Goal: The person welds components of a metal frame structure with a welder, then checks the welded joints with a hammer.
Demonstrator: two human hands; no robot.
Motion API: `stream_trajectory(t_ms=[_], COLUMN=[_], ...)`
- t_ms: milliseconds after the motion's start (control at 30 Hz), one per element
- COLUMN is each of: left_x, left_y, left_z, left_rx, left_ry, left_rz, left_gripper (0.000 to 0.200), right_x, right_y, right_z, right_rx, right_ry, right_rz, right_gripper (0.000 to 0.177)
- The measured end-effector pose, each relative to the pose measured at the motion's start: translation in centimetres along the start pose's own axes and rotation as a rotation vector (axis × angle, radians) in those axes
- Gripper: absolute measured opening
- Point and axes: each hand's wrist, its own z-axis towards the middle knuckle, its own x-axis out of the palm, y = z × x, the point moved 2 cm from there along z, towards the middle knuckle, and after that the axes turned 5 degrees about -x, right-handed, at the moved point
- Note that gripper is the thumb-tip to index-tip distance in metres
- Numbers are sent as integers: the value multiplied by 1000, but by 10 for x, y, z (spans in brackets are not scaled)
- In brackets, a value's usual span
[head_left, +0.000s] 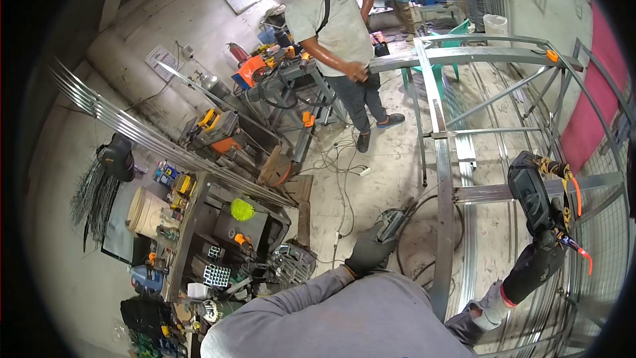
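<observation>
My left hand point(370, 256), in a dark glove, is wrapped round a dark grey hand tool point(393, 223). The tool's exact kind is hard to make out; a black cable point(403, 260) loops beside it. On the right, my right hand point(544, 240), also gloved in black, grips what looks like a black welding mask point(528, 189) with a dark window, a patterned strap and orange bands. Between my hands runs a long upright bar of a welded metal frame point(445, 225); the left hand's tool is left of that bar.
A co-worker point(334, 26) in a light shirt stands beyond a tool-laden bench point(291, 79). At left, a cluttered shelf point(192, 225) holds tools and metal profiles. Cables point(341, 179) trail over the floor. Long metal rods point(119, 113) lean leftward. A pink panel point(596, 93) stands at right.
</observation>
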Motion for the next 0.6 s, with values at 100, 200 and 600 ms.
stream_trajectory(t_ms=[100, 200, 600], left_x=[0, 1, 0], left_y=[-4, -5, 6], left_z=[-3, -4, 2], left_rx=[54, 99, 107], left_ry=[4, -15, -5], left_rz=[-18, -70, 31], left_gripper=[42, 30, 35], right_x=[2, -6, -10], right_y=[-3, -2, -11], right_z=[-2, -3, 0], right_rx=[-29, -436, -569], right_ry=[31, 82, 11], right_rz=[-177, -483, -682], right_gripper=[38, 41, 39])
